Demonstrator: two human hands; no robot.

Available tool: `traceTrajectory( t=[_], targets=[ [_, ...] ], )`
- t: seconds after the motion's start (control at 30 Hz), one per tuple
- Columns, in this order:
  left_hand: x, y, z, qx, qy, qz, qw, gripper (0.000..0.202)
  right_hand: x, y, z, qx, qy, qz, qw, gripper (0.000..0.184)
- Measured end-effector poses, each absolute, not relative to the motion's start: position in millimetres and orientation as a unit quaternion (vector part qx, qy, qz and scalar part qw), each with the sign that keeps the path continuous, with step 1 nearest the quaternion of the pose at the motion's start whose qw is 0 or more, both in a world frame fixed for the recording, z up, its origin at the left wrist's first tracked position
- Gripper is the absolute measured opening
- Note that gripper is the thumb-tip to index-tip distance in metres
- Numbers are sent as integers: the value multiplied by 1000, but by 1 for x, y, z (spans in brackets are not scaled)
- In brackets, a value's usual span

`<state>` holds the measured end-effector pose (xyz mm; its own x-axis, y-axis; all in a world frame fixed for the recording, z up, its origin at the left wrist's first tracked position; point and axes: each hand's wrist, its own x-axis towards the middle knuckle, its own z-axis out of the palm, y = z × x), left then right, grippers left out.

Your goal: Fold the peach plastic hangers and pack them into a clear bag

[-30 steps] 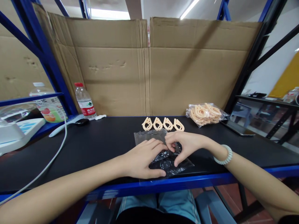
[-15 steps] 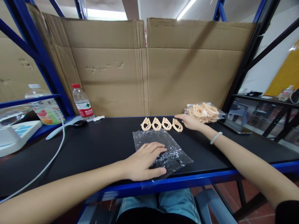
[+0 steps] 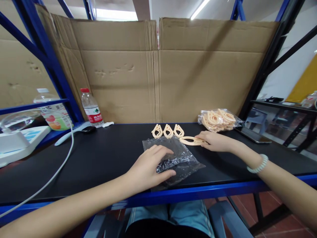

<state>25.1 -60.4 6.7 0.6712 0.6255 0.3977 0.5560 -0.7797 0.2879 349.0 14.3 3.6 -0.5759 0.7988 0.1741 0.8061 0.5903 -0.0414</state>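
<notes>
The left hand (image 3: 148,168) lies flat, fingers spread, on a clear plastic bag (image 3: 173,160) near the front edge of the black shelf top (image 3: 104,155). It seems to press the bag so that the thin film does not slide or curl; the hand is not closed on it, only resting on top, with the thumb at the bag's near edge.

The right hand (image 3: 214,141) is at about 2 o'clock from the bag. Its fingers are pinched on one end of a peach plastic clip (image 3: 191,141), which lies flat on the shelf with its other end touching the bag's far right corner. I judge that the clip points toward the bag because it is easier to bring it to the bag that way.

At 12 o'clock from the bag, a row of clips (image 3: 168,131) stands just behind it, side by side, perhaps laid out so for easy counting. I count three in the row, plus the one in the hand, so four loose clips.

At 1 o'clock, farther back, one filled packet of clips (image 3: 218,120) rests on the shelf; the number inside I cannot tell. At 10 o'clock stands one water bottle (image 3: 91,108) with a red cap, near the cardboard wall (image 3: 158,72). One white cable (image 3: 59,162) runs across the left side.
</notes>
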Motion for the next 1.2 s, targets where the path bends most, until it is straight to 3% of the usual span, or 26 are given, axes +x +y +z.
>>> traceTrajectory(
  t=[0.17,0.5,0.63,0.87,1.2],
  targets=[
    [18,-75,-9,896,351,265,60,31,345,-44,-5,-416,-899,-13,135,43],
    [22,-77,-28,865,381,325,41,19,334,-135,-19,-426,-894,-32,136,53],
    [20,-81,-29,864,385,325,11,10,341,-149,-34,-383,-902,-74,185,46],
    [19,-84,-30,864,359,347,-71,19,350,-161,-58,-356,-875,-215,248,44],
    [21,-86,-26,868,301,362,-159,26,332,-167,-30,-365,-793,-264,410,48]
  ],
)
